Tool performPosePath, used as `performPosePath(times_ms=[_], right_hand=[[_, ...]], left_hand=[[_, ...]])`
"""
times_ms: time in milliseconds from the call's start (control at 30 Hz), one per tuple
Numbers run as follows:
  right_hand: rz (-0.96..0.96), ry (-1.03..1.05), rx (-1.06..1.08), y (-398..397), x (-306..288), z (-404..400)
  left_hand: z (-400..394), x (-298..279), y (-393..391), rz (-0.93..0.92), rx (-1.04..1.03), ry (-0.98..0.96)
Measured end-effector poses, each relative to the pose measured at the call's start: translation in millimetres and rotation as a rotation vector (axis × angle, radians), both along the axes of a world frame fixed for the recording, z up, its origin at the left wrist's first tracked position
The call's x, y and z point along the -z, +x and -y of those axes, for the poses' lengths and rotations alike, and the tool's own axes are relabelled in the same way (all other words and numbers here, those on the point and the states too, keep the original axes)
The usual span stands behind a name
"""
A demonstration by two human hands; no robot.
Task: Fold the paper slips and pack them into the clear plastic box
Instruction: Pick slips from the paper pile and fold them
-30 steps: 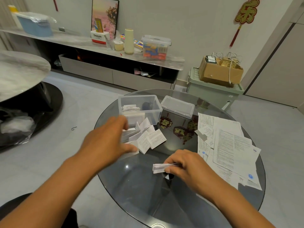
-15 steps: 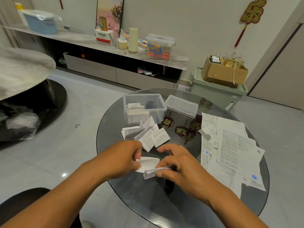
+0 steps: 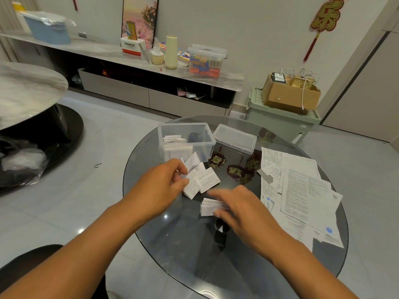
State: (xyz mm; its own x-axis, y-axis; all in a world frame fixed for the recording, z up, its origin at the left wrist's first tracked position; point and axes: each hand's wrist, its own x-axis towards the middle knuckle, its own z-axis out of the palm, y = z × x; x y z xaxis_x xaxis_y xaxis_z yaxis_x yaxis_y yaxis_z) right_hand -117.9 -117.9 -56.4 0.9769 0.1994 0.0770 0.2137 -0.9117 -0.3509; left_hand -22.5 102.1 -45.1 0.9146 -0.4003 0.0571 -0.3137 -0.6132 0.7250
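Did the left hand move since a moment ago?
Yes. The left hand has gone away from the person, back up to the pile of folded slips in front of the clear plastic box.

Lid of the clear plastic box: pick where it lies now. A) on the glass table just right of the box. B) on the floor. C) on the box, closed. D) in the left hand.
A: the lid lies flat on the glass table, right beside the open clear plastic box, with neither hand touching it.
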Motion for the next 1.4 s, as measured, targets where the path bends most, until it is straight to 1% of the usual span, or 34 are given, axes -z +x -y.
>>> performPosePath(times_ms=[67, 100, 167, 233, 300, 433, 567, 667, 767, 933, 1067, 1133, 1200, 1300, 1400], right_hand=[[-0.032, -0.108, -0.056, 4, 2, -1], [-0.051, -0.107, -0.053, 6, 3, -1], [-0.068, -0.049, -0.005, 6, 3, 1], [-0.07, 0.028, 0.041, 7, 5, 4], [-0.094, 0.072, 0.072, 15, 10, 12], [-0.204, 0.211, 0.176, 45, 3, 18], [-0.3, 0.322, 0.212, 72, -10, 14], [-0.366, 0.332, 0.215, 76, -16, 10], [-0.358, 0.332, 0.241, 65, -15, 14], [-0.293, 0.388, 0.267, 45, -8, 24], [-0.199, 0.393, 0.203, 29, -10, 25], [-0.103, 0.377, 0.125, 22, -10, 23], [0.068, 0.294, 0.013, 17, -7, 21], [0.293, 0.183, -0.171, 13, 2, 22], [0.352, 0.116, -0.252, 10, 15, 26]], left_hand=[[9, 3, -1, 0.062, -0.054, 0.126], [14, 5, -1, 0.09, -0.056, 0.202], [23, 7, -2, 0.15, -0.061, 0.346], [27, 7, -2, 0.167, -0.082, 0.424], [28, 8, -2, 0.141, -0.087, 0.42], [26, 8, -5, 0.048, -0.069, 0.315], [28, 8, -5, -0.029, -0.066, 0.23], [26, 11, -4, -0.023, -0.071, 0.219], [24, 10, -3, 0.023, -0.081, 0.255], [19, 9, -1, 0.102, -0.107, 0.284], [20, 12, -1, 0.089, -0.062, 0.294], [22, 14, -1, 0.061, -0.039, 0.256], [22, 14, 1, 0.018, -0.022, 0.208], [21, 13, 5, -0.037, 0.01, 0.207], [19, 13, 7, -0.082, 0.083, 0.212]])
